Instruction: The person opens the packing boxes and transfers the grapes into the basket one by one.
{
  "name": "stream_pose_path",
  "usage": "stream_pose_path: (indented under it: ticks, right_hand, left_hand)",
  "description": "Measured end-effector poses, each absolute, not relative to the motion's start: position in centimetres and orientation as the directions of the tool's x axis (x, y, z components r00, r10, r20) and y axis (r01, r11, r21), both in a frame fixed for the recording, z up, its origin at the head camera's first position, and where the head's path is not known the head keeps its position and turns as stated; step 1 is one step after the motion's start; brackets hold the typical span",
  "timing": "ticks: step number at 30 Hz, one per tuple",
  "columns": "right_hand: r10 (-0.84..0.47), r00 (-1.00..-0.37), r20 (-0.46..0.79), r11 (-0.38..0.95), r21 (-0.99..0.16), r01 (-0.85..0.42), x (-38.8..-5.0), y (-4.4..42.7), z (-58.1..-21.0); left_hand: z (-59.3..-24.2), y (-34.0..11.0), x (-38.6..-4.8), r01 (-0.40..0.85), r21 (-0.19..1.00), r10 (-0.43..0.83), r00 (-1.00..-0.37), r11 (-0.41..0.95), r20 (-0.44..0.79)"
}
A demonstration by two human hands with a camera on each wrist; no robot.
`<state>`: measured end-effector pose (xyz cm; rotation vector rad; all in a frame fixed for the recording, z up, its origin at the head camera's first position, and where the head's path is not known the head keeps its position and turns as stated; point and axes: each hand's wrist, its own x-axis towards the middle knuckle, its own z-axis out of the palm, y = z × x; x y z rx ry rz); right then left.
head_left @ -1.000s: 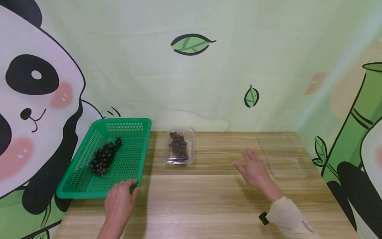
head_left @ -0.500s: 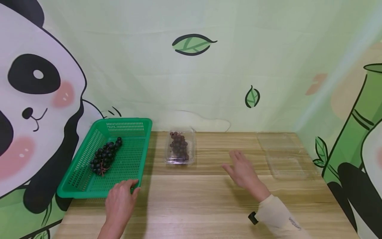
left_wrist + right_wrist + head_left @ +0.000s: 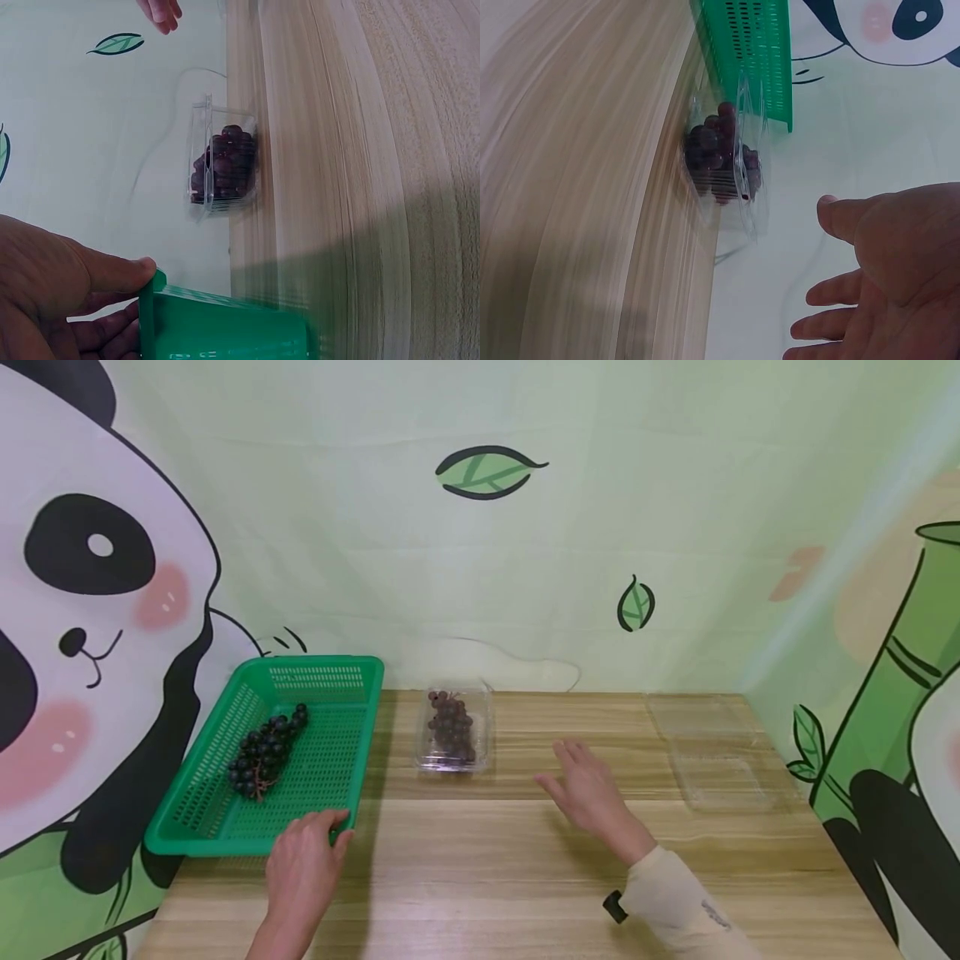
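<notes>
My left hand pinches the rim of a green plastic basket at its near right corner, thumb on one side and fingers on the other. Inside the basket lies a bunch of dark grapes. To the right of the basket, a clear plastic box holds a bunch of reddish grapes. My right hand hovers over the table to the right of that box, apart from it. Its fingers are extended with nothing in them, as the palm in the right wrist view also shows.
An opened clear plastic box lies at the right of the wooden table, its outline faint. Behind the table hangs a pale green backdrop with panda and leaf prints. A small black item sits at the right sleeve.
My right hand has moved left, away from the opened box and closer to the box of reddish grapes. The left hand stays on the basket rim.
</notes>
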<state>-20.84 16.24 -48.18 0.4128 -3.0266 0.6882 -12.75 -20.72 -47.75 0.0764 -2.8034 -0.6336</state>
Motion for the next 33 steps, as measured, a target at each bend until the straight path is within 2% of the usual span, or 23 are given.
stream_pose_path:
  ticks: [22,33]
  right_hand:
    - [-0.279,-0.959,0.06,0.846,-0.456,-0.275,-22.2,11.8,-48.7]
    - [-0.262,-0.964,0.033,0.839,-0.487,-0.245,-23.2,10.2,-49.6]
  left_hand:
    - [-48.0,-20.9,-12.8,0.038,0.429,-0.102,-0.949,0.902,0.298]
    - [-48.0,-20.8,-12.7,0.037,0.431,-0.107,-0.946,0.902,0.307]
